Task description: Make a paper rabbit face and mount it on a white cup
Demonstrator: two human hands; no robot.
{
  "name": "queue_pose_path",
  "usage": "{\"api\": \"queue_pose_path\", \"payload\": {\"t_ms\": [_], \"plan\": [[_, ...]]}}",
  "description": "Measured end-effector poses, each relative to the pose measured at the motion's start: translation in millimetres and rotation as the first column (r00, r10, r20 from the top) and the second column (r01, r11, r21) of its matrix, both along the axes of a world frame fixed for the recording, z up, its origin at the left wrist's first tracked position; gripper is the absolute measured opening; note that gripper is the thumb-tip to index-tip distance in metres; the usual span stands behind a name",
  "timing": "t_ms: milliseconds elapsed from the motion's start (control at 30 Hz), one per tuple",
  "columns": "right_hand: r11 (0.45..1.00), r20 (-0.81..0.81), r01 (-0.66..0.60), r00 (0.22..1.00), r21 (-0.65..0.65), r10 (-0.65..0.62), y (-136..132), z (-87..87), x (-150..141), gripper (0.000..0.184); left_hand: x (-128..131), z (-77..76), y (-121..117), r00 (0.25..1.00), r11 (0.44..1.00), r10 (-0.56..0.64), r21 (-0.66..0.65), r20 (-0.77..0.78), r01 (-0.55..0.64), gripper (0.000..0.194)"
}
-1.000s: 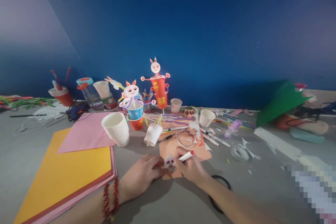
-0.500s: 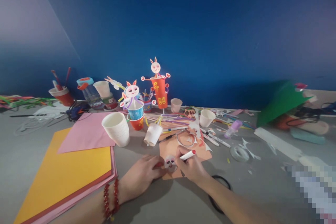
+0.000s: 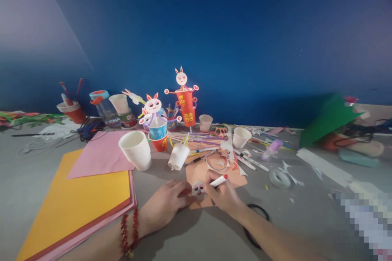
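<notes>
My right hand [image 3: 225,197] is closed around a white marker with a red end [image 3: 219,180], its lower end down at a small round paper face [image 3: 199,188]. Dark eyes and pinkish marks show on that face, which lies over an orange sheet [image 3: 196,171]. At the face's left edge, my left hand [image 3: 167,204] has its fingers curled and pinches it. Something red shows under those fingers; I cannot make out what it is. The marker's tip is hidden by the right hand. A red bead bracelet [image 3: 135,228] circles my left wrist.
Stacked white cups [image 3: 136,151] and a tipped white cup [image 3: 179,157] stand beyond my left hand. Rabbit figures on red cups [image 3: 185,106] and a blue cup [image 3: 157,130] are behind. Coloured paper [image 3: 82,195] lies left, a tape roll [image 3: 279,178] and a black ring [image 3: 256,206] right.
Both hands keep almost the same place on the paper face. Nothing was taken up or let go.
</notes>
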State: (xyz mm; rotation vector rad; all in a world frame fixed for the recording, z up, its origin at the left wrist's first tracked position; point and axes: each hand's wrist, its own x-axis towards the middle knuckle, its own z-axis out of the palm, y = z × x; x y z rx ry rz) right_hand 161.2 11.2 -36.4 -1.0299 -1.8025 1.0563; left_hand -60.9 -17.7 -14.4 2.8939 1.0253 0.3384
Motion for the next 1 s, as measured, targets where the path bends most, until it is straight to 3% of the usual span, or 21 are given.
{"api": "queue_pose_path", "payload": {"t_ms": [233, 1000], "plan": [[1.0, 0.063, 0.009, 0.998, 0.03, -0.01, 0.4, -0.9, 0.3, 0.019, 0.0, 0.3, -0.4, 1.0, 1.0, 0.001, -0.006, 0.015, -0.001, 0.028], [1.0, 0.016, 0.013, 1.0, 0.016, -0.014, 0.6, -1.8, -0.2, 0.019, -0.2, 0.0, -0.3, 1.0, 1.0, 0.005, -0.008, -0.001, -0.005, 0.03]]}}
